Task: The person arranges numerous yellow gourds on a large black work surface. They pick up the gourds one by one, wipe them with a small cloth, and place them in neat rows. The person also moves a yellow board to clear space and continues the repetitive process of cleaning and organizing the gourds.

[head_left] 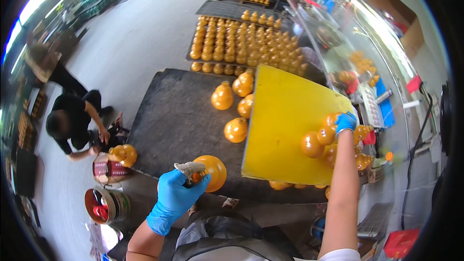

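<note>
Near the table's front edge, my left hand in a blue glove grips a glossy orange gourd-shaped piece. A grey cloth is bunched between my thumb and its narrow end. My right arm stretches forward over a yellow board. There my gloved right hand curls its fingers against an orange gourd, with the fingertips partly hidden. Beside that hand lies another orange gourd, and more crowd the board's right side. Several gourds, including one gourd, stand left of the board on the black table.
Rows of orange gourds fill black boards beyond the table. One gourd sits by the table's left corner. A person in black crouches on the left. A bucket stands at lower left; a cluttered bench runs along the right.
</note>
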A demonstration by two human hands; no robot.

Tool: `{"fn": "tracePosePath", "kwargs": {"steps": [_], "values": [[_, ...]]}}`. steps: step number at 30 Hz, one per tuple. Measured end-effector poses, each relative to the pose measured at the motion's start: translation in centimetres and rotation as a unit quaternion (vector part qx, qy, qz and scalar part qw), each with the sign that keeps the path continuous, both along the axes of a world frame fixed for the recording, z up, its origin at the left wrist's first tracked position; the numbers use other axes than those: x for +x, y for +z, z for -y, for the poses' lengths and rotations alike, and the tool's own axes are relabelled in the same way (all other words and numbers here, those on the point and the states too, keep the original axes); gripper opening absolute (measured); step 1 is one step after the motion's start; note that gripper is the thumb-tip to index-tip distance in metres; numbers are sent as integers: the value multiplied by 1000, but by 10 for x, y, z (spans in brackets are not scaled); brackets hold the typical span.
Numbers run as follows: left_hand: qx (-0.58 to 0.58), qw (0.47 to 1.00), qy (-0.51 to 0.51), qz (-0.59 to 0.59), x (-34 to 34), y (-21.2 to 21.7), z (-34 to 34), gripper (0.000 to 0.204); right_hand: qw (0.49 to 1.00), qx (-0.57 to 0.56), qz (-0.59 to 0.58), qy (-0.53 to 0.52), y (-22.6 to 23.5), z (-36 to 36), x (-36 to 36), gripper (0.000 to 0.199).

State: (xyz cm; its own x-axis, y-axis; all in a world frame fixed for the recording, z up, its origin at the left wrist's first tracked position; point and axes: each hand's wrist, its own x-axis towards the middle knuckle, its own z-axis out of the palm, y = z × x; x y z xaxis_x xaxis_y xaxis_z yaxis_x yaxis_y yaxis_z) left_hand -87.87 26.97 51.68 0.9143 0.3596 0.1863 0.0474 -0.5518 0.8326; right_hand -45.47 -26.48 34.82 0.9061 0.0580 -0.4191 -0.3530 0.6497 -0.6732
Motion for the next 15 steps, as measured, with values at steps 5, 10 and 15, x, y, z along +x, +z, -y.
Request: {"fn": "tracePosePath", "kwargs": {"steps": [5, 10, 15], "values": [[3, 997, 56, -46, -51, -53, -44, 24, 907, -382, 133, -116, 32, -18, -27, 12], [-38, 992, 111, -37, -67, -124, -73, 25, 906, -410, 97, -43, 120, -119, -152, 24], [1, 994, 105, -41, -62, -150, -108, 22, 876, -468, 104, 58, 199, -231, -280, 33]]}}
